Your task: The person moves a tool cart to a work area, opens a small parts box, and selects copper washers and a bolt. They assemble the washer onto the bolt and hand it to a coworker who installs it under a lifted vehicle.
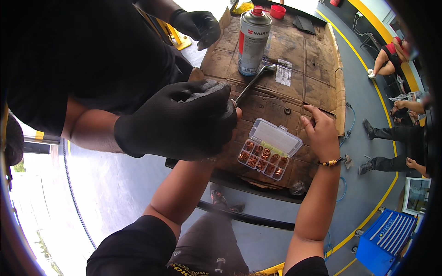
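Note:
My left hand (238,114) is mostly hidden behind a co-worker's black-gloved hand (182,120); only a fingertip shows, so its grip is unclear. From beside them, a metal tool with a bent head, like a wrench (252,86), reaches toward a spray can (254,43). Over the board's right side, my right hand (321,131) has thumb and forefinger apart, with nothing visible between them. Just left of it lies a clear plastic case (276,138), lid up, its compartments holding copper washers (265,152). A small dark ring (287,111) sits above the case.
Stained cardboard (317,83) covers the worktop, with a red cap (277,11) at its far end. The co-worker's other gloved hand (197,28) hangs at the upper left. A blue tool cabinet (384,237) stands lower right. People sit along the right wall.

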`<state>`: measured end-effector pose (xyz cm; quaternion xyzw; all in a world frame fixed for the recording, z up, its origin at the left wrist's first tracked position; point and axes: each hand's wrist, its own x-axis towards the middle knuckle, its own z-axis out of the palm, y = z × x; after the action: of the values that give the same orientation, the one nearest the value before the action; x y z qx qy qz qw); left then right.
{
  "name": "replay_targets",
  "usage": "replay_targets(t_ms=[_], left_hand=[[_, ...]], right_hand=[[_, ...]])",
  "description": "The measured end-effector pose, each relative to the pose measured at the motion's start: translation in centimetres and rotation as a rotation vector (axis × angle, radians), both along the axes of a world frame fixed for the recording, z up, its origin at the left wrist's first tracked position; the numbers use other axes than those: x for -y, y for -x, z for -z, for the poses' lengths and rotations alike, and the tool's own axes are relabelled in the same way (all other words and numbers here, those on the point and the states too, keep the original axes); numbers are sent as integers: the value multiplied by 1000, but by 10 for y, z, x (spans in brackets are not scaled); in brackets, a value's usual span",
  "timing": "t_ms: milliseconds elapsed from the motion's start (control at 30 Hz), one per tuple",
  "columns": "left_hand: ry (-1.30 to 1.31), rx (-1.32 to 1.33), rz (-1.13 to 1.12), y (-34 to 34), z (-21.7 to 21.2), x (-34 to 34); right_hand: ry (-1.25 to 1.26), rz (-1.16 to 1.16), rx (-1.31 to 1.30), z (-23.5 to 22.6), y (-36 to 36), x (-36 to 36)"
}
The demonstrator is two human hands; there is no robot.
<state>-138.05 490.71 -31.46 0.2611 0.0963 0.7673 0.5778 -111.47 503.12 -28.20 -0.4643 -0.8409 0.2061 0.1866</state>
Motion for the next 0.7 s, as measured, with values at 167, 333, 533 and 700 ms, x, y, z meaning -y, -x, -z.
replay_targets(t_ms=[167,333,533,700], left_hand=[[299,-248,-402,-28,-24,7],[248,-601,-617,-40,-24,7],[275,-590,-590,-39,-23,7],[288,-595,-572,-38,-23,8]], right_hand=[[-27,-9,-16,5,1,-1],[-17,-10,-7,-2,2,3],[-8,-13,-8,-1,1,1],[-11,-20,-17,1,-1,-1]])
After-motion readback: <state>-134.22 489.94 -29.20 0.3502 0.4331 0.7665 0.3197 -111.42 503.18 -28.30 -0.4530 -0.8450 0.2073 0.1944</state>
